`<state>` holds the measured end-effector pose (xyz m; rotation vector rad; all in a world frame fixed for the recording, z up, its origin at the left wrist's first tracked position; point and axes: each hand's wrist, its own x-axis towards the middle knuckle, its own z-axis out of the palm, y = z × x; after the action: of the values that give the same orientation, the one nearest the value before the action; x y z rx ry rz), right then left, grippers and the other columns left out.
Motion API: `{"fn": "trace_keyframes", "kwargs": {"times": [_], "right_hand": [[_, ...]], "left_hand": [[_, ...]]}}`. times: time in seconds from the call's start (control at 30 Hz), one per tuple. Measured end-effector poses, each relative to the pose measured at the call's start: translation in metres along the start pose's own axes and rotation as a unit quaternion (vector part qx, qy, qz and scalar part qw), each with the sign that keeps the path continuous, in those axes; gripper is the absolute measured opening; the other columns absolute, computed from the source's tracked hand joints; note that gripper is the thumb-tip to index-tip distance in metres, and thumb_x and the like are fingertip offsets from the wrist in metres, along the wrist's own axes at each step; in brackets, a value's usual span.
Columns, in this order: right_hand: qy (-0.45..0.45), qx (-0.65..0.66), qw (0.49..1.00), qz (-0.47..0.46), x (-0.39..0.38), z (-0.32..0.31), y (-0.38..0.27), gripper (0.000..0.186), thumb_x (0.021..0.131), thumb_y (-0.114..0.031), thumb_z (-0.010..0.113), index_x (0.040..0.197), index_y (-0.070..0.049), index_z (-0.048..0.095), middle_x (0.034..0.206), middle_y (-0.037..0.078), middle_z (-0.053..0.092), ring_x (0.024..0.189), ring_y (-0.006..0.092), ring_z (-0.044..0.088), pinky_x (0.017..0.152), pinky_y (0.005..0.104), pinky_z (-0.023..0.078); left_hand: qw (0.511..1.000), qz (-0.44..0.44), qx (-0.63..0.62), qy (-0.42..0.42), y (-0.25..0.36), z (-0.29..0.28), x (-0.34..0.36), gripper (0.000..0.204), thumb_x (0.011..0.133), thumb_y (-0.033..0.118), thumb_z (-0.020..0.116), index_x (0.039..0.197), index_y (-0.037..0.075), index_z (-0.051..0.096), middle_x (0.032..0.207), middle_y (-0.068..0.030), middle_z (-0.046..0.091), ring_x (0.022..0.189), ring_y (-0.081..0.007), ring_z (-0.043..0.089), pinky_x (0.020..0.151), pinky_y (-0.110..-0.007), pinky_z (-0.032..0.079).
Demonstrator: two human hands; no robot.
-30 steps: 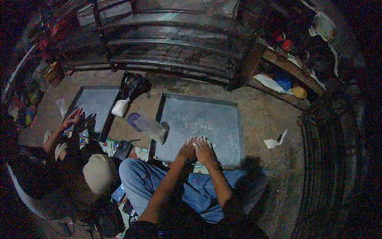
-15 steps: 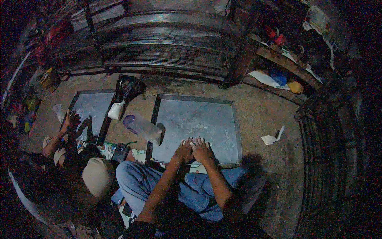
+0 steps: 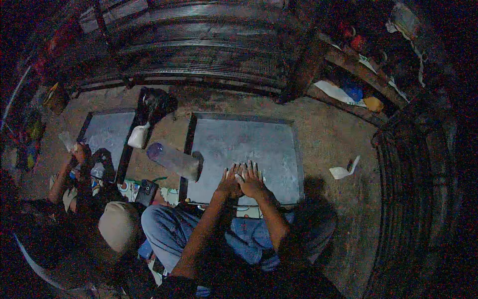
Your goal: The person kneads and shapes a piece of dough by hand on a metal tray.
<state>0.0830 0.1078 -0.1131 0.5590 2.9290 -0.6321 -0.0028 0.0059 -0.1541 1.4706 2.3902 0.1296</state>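
A wide, shallow metal tray (image 3: pixel 244 139) lies on the floor before my crossed legs, its grey surface smeared with white powder. Over its near part my left hand (image 3: pixel 229 183) and my right hand (image 3: pixel 253 184) are side by side, palms down, fingers stretched forward and thumbs meeting. White powder coats the fingertips. Whatever may be under the palms is hidden. A clear cylindrical container (image 3: pixel 174 162) with a purple end lies across the tray's left rim, pale stuff at its right end.
On the left a co-worker (image 3: pixel 119 226) sits by a second metal tray (image 3: pixel 108 132). Between the trays are a black plastic bag (image 3: pixel 154 104) and a white bag (image 3: pixel 138 136). A dark phone (image 3: pixel 147 192) lies near my knee. A white scoop-like object (image 3: pixel 343 170) is on the right.
Both my hands have slid a little forward over the tray, away from me. The co-worker's hands have shifted at the other tray. The whole view has tilted slightly.
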Motion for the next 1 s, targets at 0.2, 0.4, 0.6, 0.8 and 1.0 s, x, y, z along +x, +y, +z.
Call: {"fn": "trace_keyframes", "kwargs": {"times": [0.2, 0.4, 0.6, 0.8, 1.0], "right_hand": [[-0.016, -0.03, 0.999, 0.017, 0.01, 0.004, 0.003, 0.068, 0.093, -0.053, 0.032, 0.146, -0.013, 0.017, 0.153, 0.016, 0.002, 0.141, 0.0351, 0.002, 0.109, 0.0578, 0.006], [0.012, 0.044, 0.999, 0.029, 0.014, 0.011, 0.017, 0.064, 0.094, -0.047, 0.036, 0.145, -0.012, 0.02, 0.152, 0.017, 0.005, 0.14, 0.0349, 0.004, 0.109, 0.0573, 0.01], [0.157, 0.176, 0.97, 0.056, 0.004, -0.031, 0.007, 0.047, 0.094, -0.026, 0.044, 0.137, -0.01, 0.037, 0.138, 0.022, 0.039, 0.13, 0.035, 0.035, 0.108, 0.0489, 0.022], [0.14, -0.044, 0.988, -0.044, -0.019, 0.005, -0.007, 0.05, 0.091, -0.022, 0.047, 0.134, 0.001, 0.037, 0.139, 0.02, 0.038, 0.13, 0.0356, 0.033, 0.109, 0.0486, 0.022], [0.116, -0.08, 0.986, -0.093, -0.017, 0.025, -0.005, 0.061, 0.086, -0.021, 0.052, 0.136, 0.005, 0.03, 0.144, 0.024, 0.027, 0.133, 0.0418, 0.024, 0.11, 0.0493, 0.019]], "left_hand": [[0.998, 0.036, -0.053, -0.007, 0.002, -0.016, -0.03, 0.078, 0.083, 0.041, 0.051, 0.141, -0.002, 0.022, 0.151, -0.0198, 0.012, 0.141, -0.0335, 0.008, 0.112, -0.05, 0.009], [0.991, 0.027, 0.074, 0.112, 0.015, -0.013, -0.048, 0.063, 0.087, 0.031, 0.044, 0.137, -0.004, 0.03, 0.148, -0.0205, 0.02, 0.137, -0.0328, 0.022, 0.113, -0.047, 0.008], [0.996, 0.0, -0.001, 0.089, -0.001, -0.014, -0.037, 0.073, 0.088, 0.047, 0.045, 0.141, 0.001, 0.024, 0.148, -0.0147, 0.026, 0.137, -0.0269, 0.025, 0.113, -0.046, 0.01], [0.994, 0.036, 0.036, 0.092, -0.028, 0.007, -0.017, 0.073, 0.086, 0.045, 0.047, 0.14, 0.001, 0.026, 0.149, -0.0143, 0.024, 0.137, -0.0293, 0.025, 0.112, -0.048, 0.014], [0.997, 0.032, -0.005, 0.071, -0.02, 0.001, -0.032, 0.063, 0.088, 0.032, 0.044, 0.138, -0.002, 0.029, 0.145, -0.0209, 0.028, 0.135, -0.0357, 0.025, 0.109, -0.049, 0.022]]}}
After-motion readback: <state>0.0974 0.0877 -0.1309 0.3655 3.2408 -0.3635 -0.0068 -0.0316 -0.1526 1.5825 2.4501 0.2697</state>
